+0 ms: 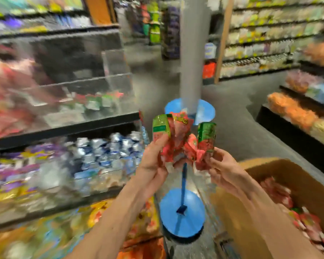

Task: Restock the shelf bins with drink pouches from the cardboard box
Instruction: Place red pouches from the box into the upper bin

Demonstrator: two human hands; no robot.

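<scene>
Blur leaves no writing legible; a yellow mark on one pouch cannot be read. At the centre of the frame a bunch of red-and-green foil drink pouches [180, 139] stands roughly upright, long axes near vertical, green tops upward. The left hand [153, 165] curls its fingers round the left pouches, and the right hand [223, 169] grips the right ones. More red pouches [277, 191] lie in the brown cardboard box [303, 184] at lower right. A clear plastic shelf bin [116, 68] stands at upper left.
</scene>
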